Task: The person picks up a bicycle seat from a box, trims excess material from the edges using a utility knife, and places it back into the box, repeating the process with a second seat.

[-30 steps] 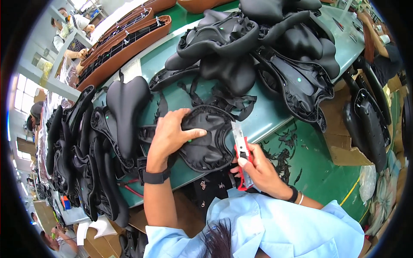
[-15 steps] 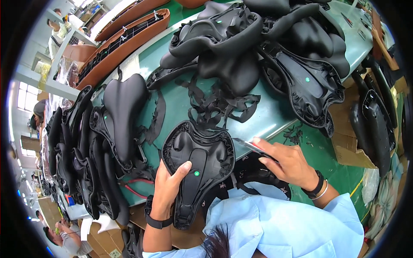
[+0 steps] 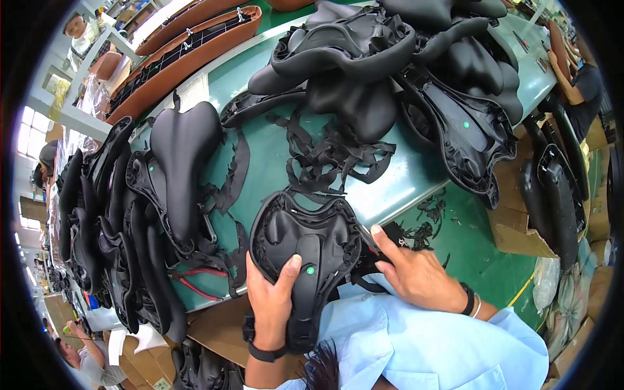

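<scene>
A black bicycle saddle (image 3: pixel 305 270), underside up with a green round sticker, is held in front of me, its wide end away from me. My left hand (image 3: pixel 271 296) grips its left side, thumb on the underside. At the saddle's right edge is my right hand (image 3: pixel 419 273), closed on a slim knife (image 3: pixel 372 249) mostly hidden by the fingers; its index finger points along the edge. Beyond the saddle, black trimmed strips (image 3: pixel 325 159) lie tangled on the green table (image 3: pixel 260 159).
Red-handled pliers (image 3: pixel 198 283) lie at the left. Finished-looking saddles (image 3: pixel 185 162) are stacked left, with more saddles (image 3: pixel 344 52) piled at the back. A cardboard box (image 3: pixel 517 224) at the right holds saddles. Black scraps (image 3: pixel 422 234) lie on the green floor. Another person (image 3: pixel 582 91) is at far right.
My right hand has come down and left, bringing the knife in against the saddle's right edge. The saddle and my left hand sit slightly lower and further right in view.
</scene>
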Available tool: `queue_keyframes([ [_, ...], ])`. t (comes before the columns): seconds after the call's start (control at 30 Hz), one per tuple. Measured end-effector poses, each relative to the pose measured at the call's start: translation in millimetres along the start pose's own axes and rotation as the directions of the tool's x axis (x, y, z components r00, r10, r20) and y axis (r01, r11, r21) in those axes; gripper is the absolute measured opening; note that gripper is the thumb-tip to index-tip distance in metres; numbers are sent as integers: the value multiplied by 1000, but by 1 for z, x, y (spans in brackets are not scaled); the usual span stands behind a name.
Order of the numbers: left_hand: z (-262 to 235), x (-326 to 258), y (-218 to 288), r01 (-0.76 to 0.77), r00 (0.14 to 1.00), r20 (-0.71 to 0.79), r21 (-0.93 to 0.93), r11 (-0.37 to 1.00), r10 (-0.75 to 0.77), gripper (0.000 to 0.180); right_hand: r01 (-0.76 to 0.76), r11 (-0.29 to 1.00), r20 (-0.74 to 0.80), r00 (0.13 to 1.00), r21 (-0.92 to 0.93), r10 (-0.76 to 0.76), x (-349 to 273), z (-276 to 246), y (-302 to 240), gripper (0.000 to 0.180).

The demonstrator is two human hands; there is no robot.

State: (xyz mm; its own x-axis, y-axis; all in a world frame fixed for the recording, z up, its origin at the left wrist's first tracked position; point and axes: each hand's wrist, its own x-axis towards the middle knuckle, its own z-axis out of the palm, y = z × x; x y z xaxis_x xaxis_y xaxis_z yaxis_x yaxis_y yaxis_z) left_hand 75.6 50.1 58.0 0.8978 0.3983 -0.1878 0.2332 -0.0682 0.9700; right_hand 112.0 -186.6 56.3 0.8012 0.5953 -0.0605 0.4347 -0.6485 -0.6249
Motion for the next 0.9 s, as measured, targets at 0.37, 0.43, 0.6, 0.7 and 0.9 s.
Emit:
queue_keyframes([
  [0.37, 10, -37, -18, -59, 983, -174, -11, 998, 56, 56, -423, 691, 71, 877, 586, 476, -12, -35, -12, 63],
  [0.43, 11, -37, -17, -92, 982, -163, 12, 996, 93, 54, -134, 809, -172, 945, 573, 278, 7, -23, 1, 65],
  [0.6, 9, -36, -10, -136, 986, -89, 93, 986, 144, 53, 182, 933, -251, 962, 310, -104, 61, 2, 7, 64],
  [0.7, 3, -31, -18, -97, 983, -147, 63, 993, 106, 53, -101, 797, 112, 993, 595, 43, 58, -15, -15, 59],
  [0.9, 17, -17, -21, -157, 920, -387, -203, 967, 68, 56, -127, 616, 195, 980, 778, -44, 47, 4, -48, 52],
])
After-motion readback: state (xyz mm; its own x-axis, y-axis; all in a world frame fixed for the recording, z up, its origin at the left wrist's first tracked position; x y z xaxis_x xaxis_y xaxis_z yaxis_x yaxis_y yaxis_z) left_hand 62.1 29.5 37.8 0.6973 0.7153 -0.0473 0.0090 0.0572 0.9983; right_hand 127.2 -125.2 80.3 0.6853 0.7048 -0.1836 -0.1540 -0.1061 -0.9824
